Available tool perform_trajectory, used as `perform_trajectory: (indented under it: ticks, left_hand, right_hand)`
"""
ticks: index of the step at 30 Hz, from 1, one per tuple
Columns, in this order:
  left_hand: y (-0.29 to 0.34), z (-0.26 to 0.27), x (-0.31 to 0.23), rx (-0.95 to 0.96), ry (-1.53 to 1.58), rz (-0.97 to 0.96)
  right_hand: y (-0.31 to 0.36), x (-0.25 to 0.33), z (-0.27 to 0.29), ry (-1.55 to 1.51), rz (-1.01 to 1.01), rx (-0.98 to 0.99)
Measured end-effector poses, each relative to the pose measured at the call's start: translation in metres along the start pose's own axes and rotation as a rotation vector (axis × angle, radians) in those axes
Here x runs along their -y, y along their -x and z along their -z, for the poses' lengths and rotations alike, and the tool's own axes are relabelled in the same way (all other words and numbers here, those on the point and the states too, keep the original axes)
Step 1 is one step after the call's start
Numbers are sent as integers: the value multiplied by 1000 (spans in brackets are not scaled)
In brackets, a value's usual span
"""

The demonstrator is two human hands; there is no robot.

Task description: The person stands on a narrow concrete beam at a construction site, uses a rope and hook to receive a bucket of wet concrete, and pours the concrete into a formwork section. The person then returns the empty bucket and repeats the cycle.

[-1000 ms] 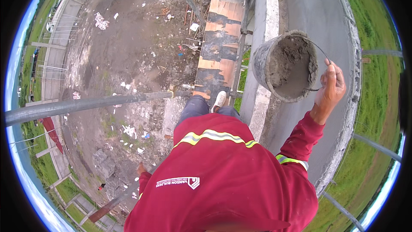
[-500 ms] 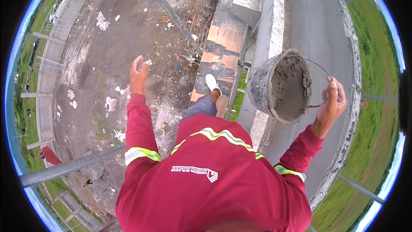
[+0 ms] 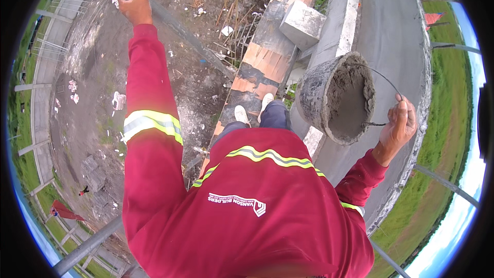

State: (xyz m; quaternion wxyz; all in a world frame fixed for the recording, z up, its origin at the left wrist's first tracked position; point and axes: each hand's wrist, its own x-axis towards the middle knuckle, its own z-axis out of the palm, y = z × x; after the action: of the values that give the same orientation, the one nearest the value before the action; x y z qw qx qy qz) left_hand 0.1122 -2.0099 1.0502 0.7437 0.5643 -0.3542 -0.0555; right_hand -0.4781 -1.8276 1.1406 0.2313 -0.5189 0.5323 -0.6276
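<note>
My right hand grips the thin wire handle of a dark bucket. The bucket is tipped with its mouth toward the right, and wet grey mortar fills much of it and crusts its rim. It hangs beside a long concrete ledge. Out to the far left, my left hand is on a slanting grey metal pipe, the thumb on one side and the other fingers partly hidden behind it. Both arms wear red sleeves with reflective bands.
My white shoes stand on a narrow walkway of worn wooden boards. A concrete block juts out beside it. Smooth grey concrete runs along the right. Far below on the left lies littered ground; another pipe crosses at lower left.
My left hand has reached forward and left onto the pipe. I have stepped forward, and both shoes now show on the boards. The bucket stays in my right hand, at nearly the same tilt.
</note>
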Motion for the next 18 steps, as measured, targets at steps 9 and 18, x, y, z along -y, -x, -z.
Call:
perform_trajectory:
  ticks: [9,18]
  left_hand:
    - [-2,-28,12,-225,-103,-3]
    - [-7,-56,18,-391,-238,64]
  right_hand:
    - [-178,-114,-124,-32,-39,202]
    - [-359,-226,-269,-15,-219,559]
